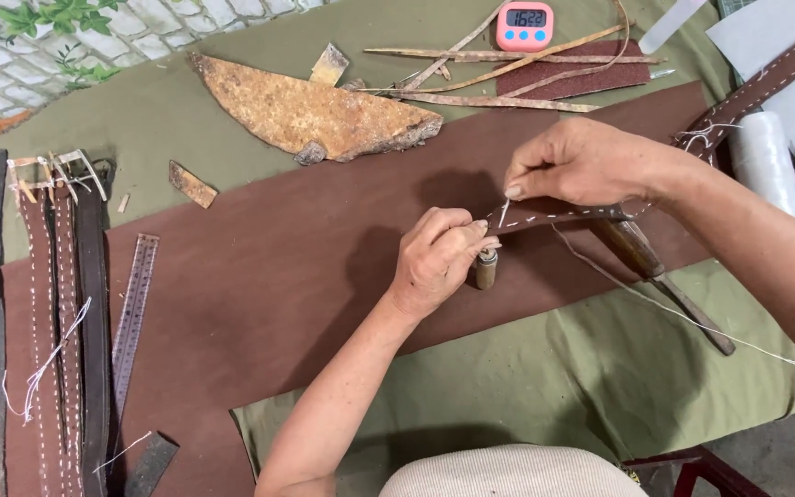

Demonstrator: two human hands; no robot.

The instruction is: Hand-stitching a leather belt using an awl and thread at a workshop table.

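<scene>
My left hand (439, 258) is closed around a small awl whose wooden handle (487, 269) sticks out below the fingers. It sits at the tip of a brown leather belt strap (563, 213) with white stitching. My right hand (581, 166) pinches a needle (504, 212) at the strap's end. A white thread (683, 313) trails from the strap toward the lower right. The strap runs up to the right (766, 83) across the table.
A large brown leather sheet (278, 276) covers an olive cloth (554, 387). Several finished belts (43, 322) and a metal ruler (132, 313) lie left. A rough leather scrap (315, 115), trimmed strips (508, 78), pink timer (524, 25), thread spool (766, 161) and hammer handle (664, 285) lie nearby.
</scene>
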